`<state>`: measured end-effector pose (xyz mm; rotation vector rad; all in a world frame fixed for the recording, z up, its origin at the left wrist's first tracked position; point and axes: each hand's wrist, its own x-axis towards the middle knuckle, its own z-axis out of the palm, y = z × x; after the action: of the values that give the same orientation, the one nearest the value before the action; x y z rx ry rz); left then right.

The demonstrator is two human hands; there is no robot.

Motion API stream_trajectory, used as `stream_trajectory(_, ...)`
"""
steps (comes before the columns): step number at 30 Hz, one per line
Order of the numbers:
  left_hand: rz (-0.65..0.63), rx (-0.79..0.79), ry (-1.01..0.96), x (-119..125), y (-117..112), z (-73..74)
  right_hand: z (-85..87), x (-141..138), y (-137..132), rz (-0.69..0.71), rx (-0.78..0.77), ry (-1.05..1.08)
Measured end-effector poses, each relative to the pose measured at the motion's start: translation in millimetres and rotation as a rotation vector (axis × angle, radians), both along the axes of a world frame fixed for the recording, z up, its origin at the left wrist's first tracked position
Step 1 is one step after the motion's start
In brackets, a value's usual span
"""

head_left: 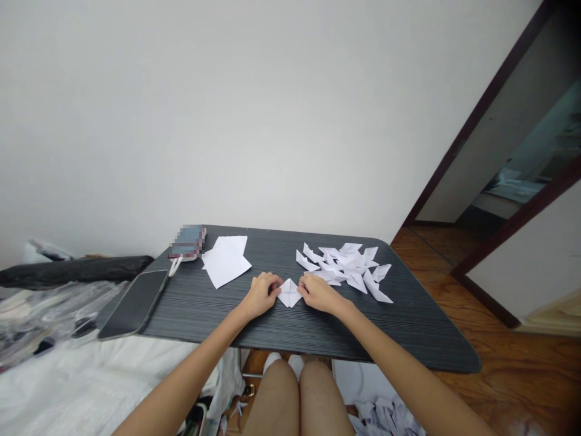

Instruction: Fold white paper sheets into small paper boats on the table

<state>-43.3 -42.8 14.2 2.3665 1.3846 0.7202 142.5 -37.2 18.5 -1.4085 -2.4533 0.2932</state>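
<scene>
Between my hands a small white folded paper (289,294), diamond-shaped with creases across its middle, lies on the dark table. My left hand (263,294) pinches its left corner. At the opposite corner, my right hand (318,292) has its fingers closed on the paper's edge. To the right, just beyond my right hand, is a loose pile of folded white paper pieces (349,261) with pointed ends. Flat white paper sheets (226,259) overlap one another to the left, past my left hand.
A black-screened phone (136,301) rests at the left edge of the dark table (200,315). Behind it sits a blurred-out blue item (188,241) with a white strap. White wall backs the table. More folded papers (385,416) lie below, right of my knees.
</scene>
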Motion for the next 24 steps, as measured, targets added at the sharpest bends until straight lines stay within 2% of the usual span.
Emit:
stream_trajectory(6, -0.024, -0.022, -0.008, 3.5, -0.4, 2.7, -2.3, 1.6, -0.8, 0.005, -0.032, 0.166)
stream_trajectory(11, -0.028, -0.054, -0.043, 3.9, 1.5, 2.6, -3.0, -3.8, -2.4, 0.101, -0.080, 0.420)
stream_trajectory(14, -0.036, -0.064, -0.053, 2.8, 0.8, 2.8, -5.8, -8.7, -3.7, 0.059, -0.080, 0.513)
stream_trajectory(24, -0.026, -0.101, -0.055, 2.6, -2.2, 8.4, -12.6, -12.8, 4.4, 0.024, -0.143, 0.531)
